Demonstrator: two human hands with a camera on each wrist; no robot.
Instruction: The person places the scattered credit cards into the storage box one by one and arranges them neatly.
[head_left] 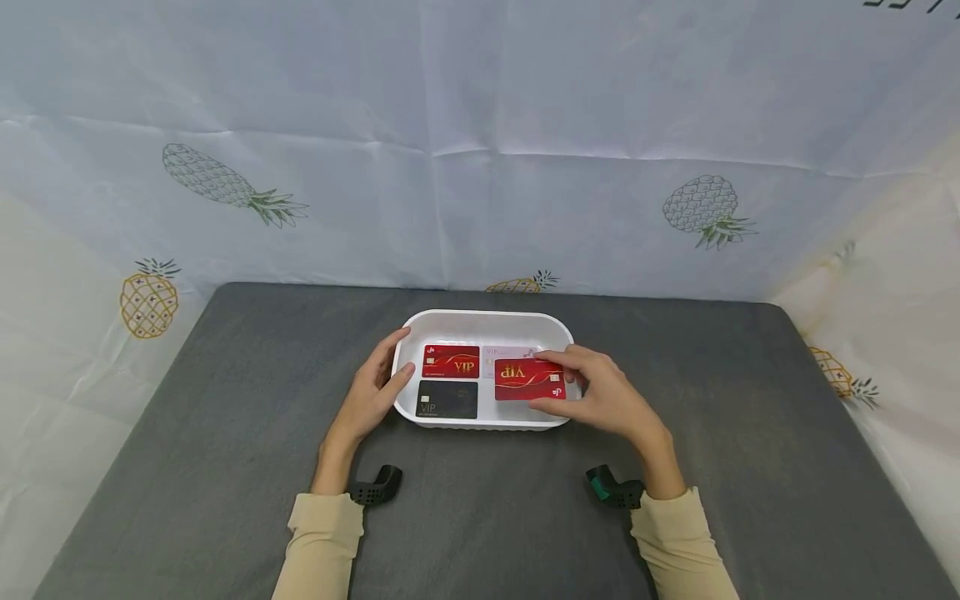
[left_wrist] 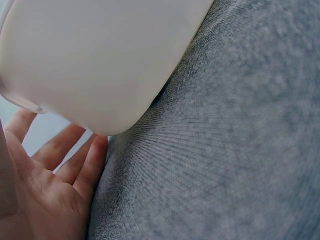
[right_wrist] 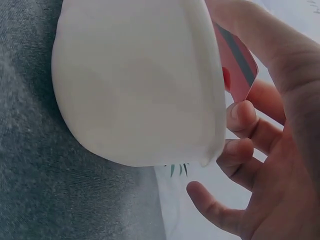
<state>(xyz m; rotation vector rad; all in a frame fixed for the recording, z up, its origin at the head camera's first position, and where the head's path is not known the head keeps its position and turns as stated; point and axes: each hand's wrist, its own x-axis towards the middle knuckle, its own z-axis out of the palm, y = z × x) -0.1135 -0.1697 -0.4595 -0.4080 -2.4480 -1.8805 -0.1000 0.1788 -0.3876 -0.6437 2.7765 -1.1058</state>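
Note:
A white tray (head_left: pixel 487 422) with rounded corners stands on the grey cloth. My left hand (head_left: pixel 370 390) holds its left end, thumb at the rim and fingers along the outside. Above the tray's right half, my right hand (head_left: pixel 600 390) pinches a red VIP card (head_left: pixel 521 390) between thumb and fingers. The card's dark stripe shows from beneath in the right wrist view. It partly hides a pale pink VIP card (head_left: pixel 498 352). Another red VIP card (head_left: pixel 442 360) lies at the tray's upper left, with a black VIP card (head_left: pixel 447 400) below it.
Dark grey cloth (head_left: pixel 247 450) covers the table around the tray. Behind it hangs a pale curtain (head_left: pixel 465 100) printed with pineapples. Black wrist devices sit on the left wrist (head_left: pixel 378 486) and right wrist (head_left: pixel 615 489).

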